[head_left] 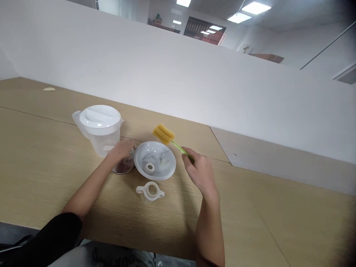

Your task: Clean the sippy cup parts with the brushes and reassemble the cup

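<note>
My right hand (198, 167) is closed around the green handle (179, 147) of a sponge brush, whose yellow sponge head (164, 134) is raised in the air beyond the bowl. My left hand (124, 150) is closed at the top of a see-through, dark-looking round container (123, 166), hiding part of it. Between the hands stands a white bowl (138, 167) holding a small white ring (149, 168) and a pale piece I cannot make out. In front of the bowl is a small clear bottle with a white two-handled collar (151, 191).
A clear plastic pitcher with a white lid (100, 115) stands behind my left hand. A pale flat scrap (49, 89) lies at the far left of the wooden table (250, 207). A white partition (178, 85) rises along the table's back edge.
</note>
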`<state>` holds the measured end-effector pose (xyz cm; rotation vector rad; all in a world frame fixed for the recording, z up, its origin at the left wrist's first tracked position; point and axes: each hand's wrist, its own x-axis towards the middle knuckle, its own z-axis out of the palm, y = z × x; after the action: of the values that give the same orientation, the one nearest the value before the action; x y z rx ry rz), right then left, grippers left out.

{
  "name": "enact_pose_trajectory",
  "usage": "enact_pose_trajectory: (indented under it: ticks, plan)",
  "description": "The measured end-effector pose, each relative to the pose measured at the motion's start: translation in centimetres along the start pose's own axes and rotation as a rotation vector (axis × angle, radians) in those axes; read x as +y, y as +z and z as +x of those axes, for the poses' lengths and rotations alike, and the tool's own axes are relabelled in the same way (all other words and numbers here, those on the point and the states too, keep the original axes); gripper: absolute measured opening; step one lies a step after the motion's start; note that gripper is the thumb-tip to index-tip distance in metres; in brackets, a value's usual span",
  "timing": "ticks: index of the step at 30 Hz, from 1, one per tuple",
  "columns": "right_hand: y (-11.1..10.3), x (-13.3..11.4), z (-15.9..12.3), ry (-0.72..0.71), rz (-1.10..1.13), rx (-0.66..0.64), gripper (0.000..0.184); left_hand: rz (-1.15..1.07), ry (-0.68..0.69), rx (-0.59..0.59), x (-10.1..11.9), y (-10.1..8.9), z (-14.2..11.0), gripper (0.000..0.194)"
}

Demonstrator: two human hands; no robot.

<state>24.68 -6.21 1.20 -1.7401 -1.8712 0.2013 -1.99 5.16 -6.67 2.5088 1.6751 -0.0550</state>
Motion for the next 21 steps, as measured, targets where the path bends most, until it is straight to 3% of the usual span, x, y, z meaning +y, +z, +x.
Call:
enact_pose_trajectory:
  ticks: [9, 12, 14, 16, 18, 21]
  plan:
    - [-0.1, -0.1, -0.1, -0.013, -0.024, -0.010, 0.037, 0.009, 0.030, 0.029, 0.6, 1.4, 1.8, 0.043]
    - [0.0, -0.1, -0.1, -0.007, -0.025, -0.013, 0.037, 0.010, 0.051, 0.021, 0.3, 1.3, 1.6, 0.055]
    - [-0.1, -0.1, -0.2, -0.002, -0.026, -0.011, 0.037, 0.024, 0.040, -0.014, 0.1, 0.7, 0.9, 0.064]
    - [-0.1, -0.1, -0.2, 0.005, -0.033, -0.011, 0.036, 0.045, 0.024, -0.024, -0.1, -0.3, -0.1, 0.052]
    - [-0.2, -0.1, -0.2, 0.012, -0.042, -0.008, 0.035, 0.066, 0.013, 0.037, 0.2, -1.6, -1.1, 0.036]
    - [-0.2, -0.1, -0.2, 0.019, -0.046, -0.010, 0.036, 0.046, 0.042, 0.185, 1.7, -3.1, -2.0, 0.032]
